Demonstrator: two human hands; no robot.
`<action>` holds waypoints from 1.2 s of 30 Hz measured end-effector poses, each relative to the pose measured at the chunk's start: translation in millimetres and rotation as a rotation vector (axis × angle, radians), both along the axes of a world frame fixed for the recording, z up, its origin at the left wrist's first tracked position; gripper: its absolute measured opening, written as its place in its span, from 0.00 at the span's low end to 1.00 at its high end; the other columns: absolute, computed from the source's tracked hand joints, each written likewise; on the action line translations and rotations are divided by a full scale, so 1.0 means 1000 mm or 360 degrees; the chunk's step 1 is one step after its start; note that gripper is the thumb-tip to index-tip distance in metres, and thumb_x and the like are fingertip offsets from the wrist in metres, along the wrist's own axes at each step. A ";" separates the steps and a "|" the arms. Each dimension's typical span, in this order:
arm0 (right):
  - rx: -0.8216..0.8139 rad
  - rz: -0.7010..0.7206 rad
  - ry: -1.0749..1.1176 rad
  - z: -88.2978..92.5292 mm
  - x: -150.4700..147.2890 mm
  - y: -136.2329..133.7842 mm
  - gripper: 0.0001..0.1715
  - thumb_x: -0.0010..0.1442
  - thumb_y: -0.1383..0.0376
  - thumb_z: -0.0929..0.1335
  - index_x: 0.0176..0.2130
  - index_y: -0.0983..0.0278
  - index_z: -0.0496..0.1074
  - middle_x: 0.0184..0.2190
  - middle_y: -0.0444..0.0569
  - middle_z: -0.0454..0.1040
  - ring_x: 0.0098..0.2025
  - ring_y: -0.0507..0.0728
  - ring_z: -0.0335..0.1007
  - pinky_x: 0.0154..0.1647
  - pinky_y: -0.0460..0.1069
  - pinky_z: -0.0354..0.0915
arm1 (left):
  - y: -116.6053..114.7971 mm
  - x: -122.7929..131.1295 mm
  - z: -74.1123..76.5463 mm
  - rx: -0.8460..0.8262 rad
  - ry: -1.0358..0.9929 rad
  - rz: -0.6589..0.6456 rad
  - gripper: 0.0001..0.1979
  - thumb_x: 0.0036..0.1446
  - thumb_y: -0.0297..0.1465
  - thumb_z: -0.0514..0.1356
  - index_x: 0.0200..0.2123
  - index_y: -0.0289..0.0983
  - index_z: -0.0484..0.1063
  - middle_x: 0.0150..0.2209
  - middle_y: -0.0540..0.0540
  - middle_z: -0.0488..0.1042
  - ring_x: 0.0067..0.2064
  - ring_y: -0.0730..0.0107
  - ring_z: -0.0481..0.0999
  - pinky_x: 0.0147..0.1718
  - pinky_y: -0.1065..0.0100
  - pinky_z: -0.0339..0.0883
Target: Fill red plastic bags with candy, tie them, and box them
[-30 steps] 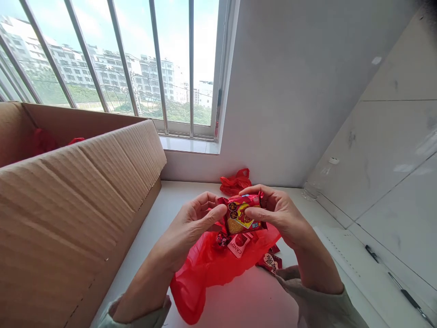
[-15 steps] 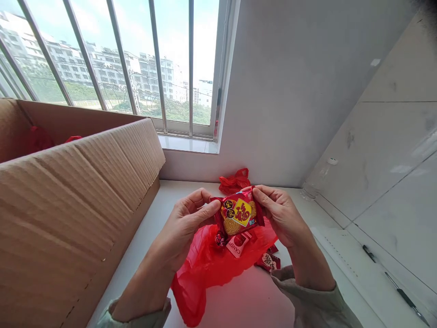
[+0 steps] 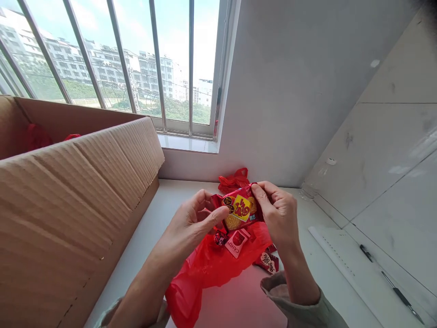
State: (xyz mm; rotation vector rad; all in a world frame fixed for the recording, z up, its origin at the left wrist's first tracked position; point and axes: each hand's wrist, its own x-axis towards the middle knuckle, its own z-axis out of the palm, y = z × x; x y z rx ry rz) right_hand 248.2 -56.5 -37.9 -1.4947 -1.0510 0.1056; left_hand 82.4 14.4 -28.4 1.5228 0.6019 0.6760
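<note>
A red biscuit packet (image 3: 241,210) with a yellow diamond and pictured round biscuits is held up between both hands. My left hand (image 3: 201,218) grips its left end, thumb across the front. My right hand (image 3: 278,209) pinches the upper right corner. Below the packet, a thin red plastic bag (image 3: 218,269) lies spread on the white table. On the bag rest a pink candy (image 3: 237,243) marked "CANDY" and a small dark red wrapped sweet (image 3: 219,238). A dark red packet (image 3: 268,263) with pale lettering lies beside the bag, near my right wrist.
On the left stands a large cardboard box (image 3: 82,191) with red bags (image 3: 38,136) inside. Another crumpled red bag (image 3: 234,180) lies by the wall. To the right are a clear bottle (image 3: 314,184), a white ruler-like strip (image 3: 336,255), a pen (image 3: 403,296) and a black cap (image 3: 366,253).
The biscuit packet has tilted slightly and risen a little at its right end. My left thumb has slid further over its front, and my right hand has turned more upright.
</note>
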 end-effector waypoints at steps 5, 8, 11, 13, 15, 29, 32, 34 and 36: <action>0.0044 -0.0084 -0.0151 0.008 -0.004 -0.008 0.20 0.64 0.53 0.64 0.26 0.62 0.71 0.19 0.39 0.63 0.22 0.48 0.54 0.21 0.43 0.52 | 0.007 -0.004 -0.004 -0.0060 0.0041 -0.0422 0.13 0.57 0.38 0.66 0.40 0.37 0.72 0.36 0.49 0.75 0.35 0.72 0.72 0.32 0.74 0.64; 0.0008 0.0010 -0.0041 0.008 0.002 -0.008 0.19 0.62 0.53 0.65 0.26 0.62 0.71 0.19 0.39 0.64 0.23 0.49 0.55 0.22 0.43 0.54 | 0.013 -0.008 -0.006 -0.0100 0.0035 -0.0427 0.11 0.55 0.35 0.67 0.31 0.35 0.71 0.29 0.51 0.73 0.31 0.76 0.69 0.30 0.76 0.62; -0.0007 0.0081 0.0065 0.005 0.007 -0.006 0.18 0.61 0.53 0.66 0.27 0.62 0.72 0.20 0.40 0.65 0.24 0.49 0.56 0.23 0.43 0.55 | 0.018 -0.013 -0.007 -0.0075 0.0045 -0.0492 0.10 0.55 0.33 0.67 0.29 0.35 0.69 0.28 0.52 0.72 0.30 0.76 0.69 0.30 0.75 0.63; 0.0012 0.0109 0.0119 0.004 0.007 -0.005 0.18 0.61 0.53 0.66 0.28 0.63 0.72 0.21 0.41 0.66 0.24 0.49 0.57 0.24 0.43 0.56 | 0.018 -0.015 -0.008 -0.0025 0.0094 -0.0501 0.10 0.56 0.35 0.66 0.34 0.36 0.70 0.32 0.51 0.73 0.33 0.73 0.71 0.32 0.73 0.64; 0.0037 0.0131 0.0148 0.003 0.007 -0.005 0.18 0.61 0.53 0.66 0.28 0.63 0.72 0.22 0.41 0.66 0.25 0.50 0.58 0.24 0.44 0.57 | 0.016 -0.014 -0.008 0.0054 0.0159 -0.0485 0.12 0.57 0.38 0.65 0.40 0.38 0.70 0.36 0.49 0.74 0.37 0.69 0.72 0.34 0.70 0.66; 0.0061 0.0567 0.0725 -0.006 0.014 0.004 0.13 0.54 0.54 0.72 0.31 0.61 0.75 0.25 0.43 0.72 0.27 0.54 0.68 0.26 0.47 0.65 | 0.011 -0.014 -0.007 -0.0148 0.0048 -0.0504 0.13 0.57 0.31 0.63 0.46 0.38 0.76 0.35 0.46 0.76 0.38 0.62 0.77 0.39 0.64 0.69; 0.0087 0.0678 0.0823 -0.007 0.015 0.005 0.11 0.53 0.56 0.73 0.30 0.61 0.76 0.25 0.42 0.73 0.27 0.53 0.68 0.28 0.47 0.66 | 0.014 -0.014 -0.008 -0.0019 0.0089 -0.0506 0.12 0.58 0.31 0.63 0.46 0.40 0.76 0.34 0.48 0.76 0.37 0.66 0.76 0.35 0.69 0.67; 0.0094 0.0733 0.0878 -0.007 0.016 0.006 0.10 0.53 0.57 0.74 0.29 0.61 0.77 0.25 0.42 0.73 0.27 0.52 0.68 0.29 0.46 0.66 | 0.015 -0.015 -0.008 0.0043 0.0102 -0.0509 0.12 0.58 0.31 0.63 0.46 0.40 0.76 0.35 0.49 0.76 0.38 0.67 0.75 0.36 0.70 0.66; 0.0082 0.0735 0.0900 -0.008 0.016 0.006 0.10 0.53 0.57 0.74 0.29 0.61 0.77 0.25 0.41 0.73 0.26 0.52 0.68 0.28 0.46 0.66 | 0.017 -0.015 -0.008 0.0053 0.0092 -0.0539 0.13 0.58 0.31 0.63 0.48 0.40 0.75 0.37 0.48 0.77 0.41 0.65 0.76 0.39 0.68 0.67</action>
